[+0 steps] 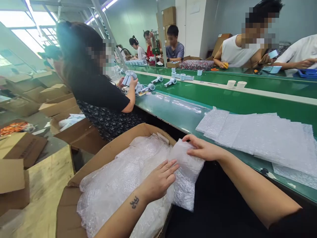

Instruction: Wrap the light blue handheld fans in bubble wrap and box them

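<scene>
My right hand grips a bubble wrap bag near its top corner, thumb and fingers on either side of the sheet. The bag hangs at the right rim of a cardboard box. Just left of it, my left hand lies with fingers stretched out over a heap of bubble wrap bags that fills the box. Its fingertips overlap the held bag's edge; whether they press on it I cannot tell. More bubble wrap bags are spread in an overlapping row on the green workbench, right of my hands.
A co-worker in a black top handles light blue parts at the bench, left. Light blue devices and two white cups stand along the green belt. Open cartons crowd the left floor. Other people sit across.
</scene>
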The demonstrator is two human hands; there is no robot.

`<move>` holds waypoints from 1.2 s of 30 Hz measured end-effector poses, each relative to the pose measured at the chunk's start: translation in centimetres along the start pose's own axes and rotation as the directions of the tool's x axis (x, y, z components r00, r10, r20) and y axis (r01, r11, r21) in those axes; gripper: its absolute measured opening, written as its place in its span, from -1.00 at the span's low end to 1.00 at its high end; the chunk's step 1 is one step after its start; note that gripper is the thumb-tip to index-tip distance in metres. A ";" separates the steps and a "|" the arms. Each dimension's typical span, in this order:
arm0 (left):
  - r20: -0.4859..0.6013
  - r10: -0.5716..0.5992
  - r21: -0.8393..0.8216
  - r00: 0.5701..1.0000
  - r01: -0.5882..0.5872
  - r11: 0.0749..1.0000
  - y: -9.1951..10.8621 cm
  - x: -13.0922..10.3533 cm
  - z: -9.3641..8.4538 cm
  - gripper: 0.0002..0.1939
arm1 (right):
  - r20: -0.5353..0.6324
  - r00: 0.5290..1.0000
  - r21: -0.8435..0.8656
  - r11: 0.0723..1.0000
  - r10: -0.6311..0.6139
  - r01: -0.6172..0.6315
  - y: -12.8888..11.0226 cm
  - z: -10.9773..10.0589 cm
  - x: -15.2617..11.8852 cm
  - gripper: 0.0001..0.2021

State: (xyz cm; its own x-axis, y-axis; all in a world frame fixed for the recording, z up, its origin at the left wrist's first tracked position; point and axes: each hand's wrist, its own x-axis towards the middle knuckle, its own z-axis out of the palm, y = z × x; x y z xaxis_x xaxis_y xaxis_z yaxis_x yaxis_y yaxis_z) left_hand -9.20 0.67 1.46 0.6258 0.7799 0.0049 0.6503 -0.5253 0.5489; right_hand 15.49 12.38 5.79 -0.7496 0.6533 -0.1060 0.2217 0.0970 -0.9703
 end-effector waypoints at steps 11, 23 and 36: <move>-0.275 -0.922 -0.259 0.274 0.902 0.346 -19.4 2.2 5.4 -0.72 | -0.113 0.982 -0.174 0.969 0.155 -0.173 0.5 0.7 -5.0 -0.84; -0.389 -0.864 -0.429 0.320 0.767 0.478 -21.3 8.5 5.3 -0.76 | -0.248 0.912 -0.194 0.906 0.326 -0.376 1.4 0.9 -6.3 -0.61; -0.454 -0.774 -0.878 0.443 -0.370 0.304 -3.0 0.9 -7.1 -0.67 | -0.091 0.947 0.136 0.946 0.307 -0.294 1.3 2.6 1.0 -0.63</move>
State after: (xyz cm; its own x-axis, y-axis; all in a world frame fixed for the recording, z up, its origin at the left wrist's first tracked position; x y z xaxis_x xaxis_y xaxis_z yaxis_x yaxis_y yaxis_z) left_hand -13.63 5.39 5.72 -0.4214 0.9059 -0.0432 -0.4120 -0.1488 0.8989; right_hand 13.41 11.16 3.90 -0.5852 0.7171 -0.3787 0.3455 -0.2020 -0.9164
